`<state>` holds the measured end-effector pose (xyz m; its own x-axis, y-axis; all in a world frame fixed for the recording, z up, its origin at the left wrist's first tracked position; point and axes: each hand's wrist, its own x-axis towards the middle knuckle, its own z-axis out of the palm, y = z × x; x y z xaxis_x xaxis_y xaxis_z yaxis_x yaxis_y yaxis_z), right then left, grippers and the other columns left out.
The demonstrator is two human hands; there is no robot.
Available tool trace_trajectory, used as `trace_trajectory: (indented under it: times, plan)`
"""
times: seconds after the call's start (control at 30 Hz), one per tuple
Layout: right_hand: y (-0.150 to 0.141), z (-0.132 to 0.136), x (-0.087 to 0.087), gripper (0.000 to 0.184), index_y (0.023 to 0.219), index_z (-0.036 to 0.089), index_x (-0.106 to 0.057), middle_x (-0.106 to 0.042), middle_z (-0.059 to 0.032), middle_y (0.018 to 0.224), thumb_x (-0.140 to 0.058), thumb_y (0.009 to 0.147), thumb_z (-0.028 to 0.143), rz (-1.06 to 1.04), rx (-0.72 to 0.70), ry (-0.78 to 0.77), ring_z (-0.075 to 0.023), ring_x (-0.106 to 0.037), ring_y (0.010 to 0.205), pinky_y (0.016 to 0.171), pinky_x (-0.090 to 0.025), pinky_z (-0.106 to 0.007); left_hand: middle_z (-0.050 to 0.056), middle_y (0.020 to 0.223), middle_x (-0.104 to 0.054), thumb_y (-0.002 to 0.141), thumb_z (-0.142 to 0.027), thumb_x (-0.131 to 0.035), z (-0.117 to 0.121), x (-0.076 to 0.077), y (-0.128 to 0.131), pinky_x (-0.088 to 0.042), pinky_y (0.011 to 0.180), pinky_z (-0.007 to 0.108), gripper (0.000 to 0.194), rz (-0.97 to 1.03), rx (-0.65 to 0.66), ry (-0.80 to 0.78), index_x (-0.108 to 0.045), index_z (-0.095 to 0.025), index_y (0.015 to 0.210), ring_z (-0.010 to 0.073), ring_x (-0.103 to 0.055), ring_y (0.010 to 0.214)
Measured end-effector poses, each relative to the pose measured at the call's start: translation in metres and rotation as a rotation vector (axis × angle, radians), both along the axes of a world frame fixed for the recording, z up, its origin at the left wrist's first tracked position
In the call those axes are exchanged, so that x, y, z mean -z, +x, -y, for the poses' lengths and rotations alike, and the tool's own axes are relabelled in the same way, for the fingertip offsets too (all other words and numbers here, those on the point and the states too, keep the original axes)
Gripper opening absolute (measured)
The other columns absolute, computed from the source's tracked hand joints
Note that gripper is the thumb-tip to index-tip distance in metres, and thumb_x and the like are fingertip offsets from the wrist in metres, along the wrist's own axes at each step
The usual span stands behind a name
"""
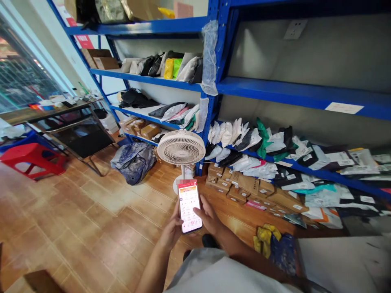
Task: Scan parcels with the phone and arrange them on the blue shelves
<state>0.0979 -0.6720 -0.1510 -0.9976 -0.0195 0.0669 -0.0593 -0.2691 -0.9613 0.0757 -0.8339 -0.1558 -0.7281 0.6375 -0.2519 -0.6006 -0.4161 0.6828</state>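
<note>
A smartphone (189,205) with a lit screen, red at the top, is held upright in front of me. My left hand (171,230) grips its left edge from behind, fingers wrapped round it. My right hand (209,215) rests on the phone's right side, its thumb lying across the lower screen. Just beyond the phone a white floor fan (181,148) stands on the wooden floor. Blue metal shelves (293,93) behind it hold many mail bags (253,140) and cardboard boxes (244,185).
A grey-blue sack (134,160) lies on the floor left of the fan. A red plastic stool (32,156) and a dark table (45,112) stand at the far left. A yellow and blue cloth heap (275,244) lies at my right.
</note>
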Motion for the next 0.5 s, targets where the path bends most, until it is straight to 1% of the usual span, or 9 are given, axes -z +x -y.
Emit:
trace_trajectory:
  times: [0.1, 0.2, 0.3, 0.37, 0.43, 0.5]
  plan:
    - [-0.002, 0.004, 0.010, 0.037, 0.117, 0.023, -0.054, -0.068, -0.0067, 0.110, -0.063, 0.086, 0.041, 0.070, 0.126, -0.011, -0.0248, -0.065, 0.098, 0.085, -0.052, -0.040, 0.008, 0.146, -0.040, 0.070, -0.022, -0.057, -0.005, 0.011, -0.004, -0.055, 0.074, 0.038, 0.097, 0.012, 0.055, -0.036, -0.007, -0.037, 0.152, 0.0361, -0.046, 0.122]
    - [0.000, 0.001, 0.023, 0.039, 0.114, 0.021, -0.054, -0.069, -0.0083, 0.109, -0.068, 0.083, 0.041, 0.109, 0.286, 0.015, -0.0265, -0.066, 0.098, 0.085, -0.052, -0.043, 0.010, 0.148, -0.037, 0.064, -0.025, -0.066, -0.015, 0.034, -0.011, -0.054, 0.074, 0.039, 0.107, 0.040, 0.158, -0.064, -0.006, -0.036, 0.152, 0.0395, -0.043, 0.125]
    - [0.009, -0.012, 0.032, 0.045, 0.109, 0.019, -0.055, -0.069, -0.0101, 0.109, -0.073, 0.076, 0.044, 0.112, 0.434, 0.032, -0.0286, -0.066, 0.101, 0.087, -0.052, -0.045, 0.011, 0.151, -0.033, 0.053, -0.032, -0.079, -0.034, 0.060, -0.015, -0.054, 0.078, 0.044, 0.127, 0.097, 0.251, -0.113, 0.003, -0.038, 0.150, 0.0441, -0.039, 0.128]
    - [0.020, -0.026, 0.033, 0.047, 0.109, 0.019, -0.055, -0.070, -0.0107, 0.109, -0.073, 0.075, 0.046, 0.123, 0.496, 0.018, -0.0296, -0.067, 0.100, 0.086, -0.052, -0.046, 0.009, 0.152, -0.031, 0.048, -0.036, -0.082, -0.053, 0.072, -0.015, -0.052, 0.082, 0.048, 0.134, 0.131, 0.292, -0.150, 0.005, -0.040, 0.149, 0.0453, -0.035, 0.131]
    - [0.033, -0.044, 0.031, 0.048, 0.109, 0.019, -0.055, -0.071, -0.0109, 0.109, -0.073, 0.074, 0.046, 0.151, 0.545, -0.012, -0.0306, -0.067, 0.101, 0.086, -0.051, -0.047, 0.005, 0.153, -0.032, 0.047, -0.039, -0.082, -0.077, 0.075, -0.011, -0.049, 0.089, 0.050, 0.133, 0.152, 0.337, -0.170, 0.002, -0.042, 0.149, 0.0443, -0.033, 0.134]
    - [0.047, -0.063, 0.027, 0.045, 0.107, 0.018, -0.056, -0.071, -0.0111, 0.107, -0.072, 0.073, 0.044, 0.141, 0.611, -0.031, -0.0312, -0.066, 0.101, 0.088, -0.050, -0.048, 0.003, 0.152, -0.034, 0.046, -0.039, -0.083, -0.102, 0.071, -0.003, -0.046, 0.096, 0.050, 0.132, 0.145, 0.379, -0.162, -0.002, -0.041, 0.150, 0.0431, -0.031, 0.136]
